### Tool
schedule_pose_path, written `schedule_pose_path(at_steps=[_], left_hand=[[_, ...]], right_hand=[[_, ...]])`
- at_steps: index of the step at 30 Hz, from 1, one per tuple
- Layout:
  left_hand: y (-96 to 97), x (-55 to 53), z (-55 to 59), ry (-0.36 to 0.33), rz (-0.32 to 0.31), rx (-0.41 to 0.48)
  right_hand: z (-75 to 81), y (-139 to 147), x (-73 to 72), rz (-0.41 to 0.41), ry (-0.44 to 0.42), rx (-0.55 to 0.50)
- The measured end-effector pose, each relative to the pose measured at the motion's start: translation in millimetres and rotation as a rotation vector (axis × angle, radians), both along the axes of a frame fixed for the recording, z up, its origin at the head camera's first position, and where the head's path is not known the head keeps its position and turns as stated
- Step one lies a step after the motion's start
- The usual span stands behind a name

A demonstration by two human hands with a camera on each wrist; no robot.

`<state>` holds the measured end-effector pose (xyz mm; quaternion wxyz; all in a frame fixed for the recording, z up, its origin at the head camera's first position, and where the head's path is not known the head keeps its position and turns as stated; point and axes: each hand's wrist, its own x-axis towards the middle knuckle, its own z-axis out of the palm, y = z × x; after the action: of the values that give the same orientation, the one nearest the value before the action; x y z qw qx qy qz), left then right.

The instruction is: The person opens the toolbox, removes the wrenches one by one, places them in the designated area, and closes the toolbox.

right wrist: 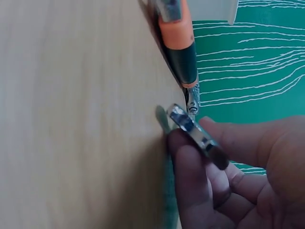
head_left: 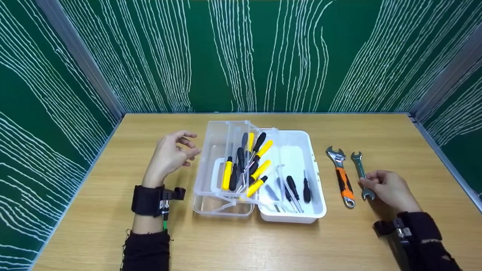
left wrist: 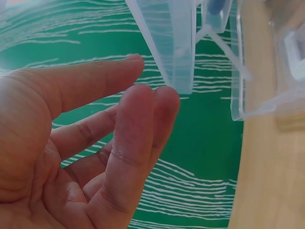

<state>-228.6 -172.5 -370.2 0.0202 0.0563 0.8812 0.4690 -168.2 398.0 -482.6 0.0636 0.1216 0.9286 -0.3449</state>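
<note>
My right hand [head_left: 389, 190] pinches a double open-end wrench [head_left: 359, 165] near its lower end, at the right of the table. In the right wrist view the wrench's near end [right wrist: 198, 136] shows between thumb and fingers. Just left of it lies an adjustable wrench [head_left: 342, 178] with an orange and black handle. My left hand [head_left: 171, 154] hovers left of the toolbox, fingers loosely bent and holding nothing. The clear plastic toolbox lid [left wrist: 181, 47] is close to its fingertips. Yellow and black screwdrivers [head_left: 228, 175] fill the clear tray part of the box.
The white toolbox base [head_left: 297, 141] stands at the table's middle, with a few black-handled screwdrivers [head_left: 307, 192] inside. Around the wooden table [head_left: 233, 244] rise green panels [head_left: 350, 30] with white wavy lines, at the back and both sides.
</note>
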Motion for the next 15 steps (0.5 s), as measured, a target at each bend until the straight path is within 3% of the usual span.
schedule_pose_path(at_steps=[15], left_hand=[[2.9, -1.0, -2.8, -0.016, -0.007, -0.019]], right_hand=[[3.8, -1.2, 1.2, -0.003, -0.044, 0.032]])
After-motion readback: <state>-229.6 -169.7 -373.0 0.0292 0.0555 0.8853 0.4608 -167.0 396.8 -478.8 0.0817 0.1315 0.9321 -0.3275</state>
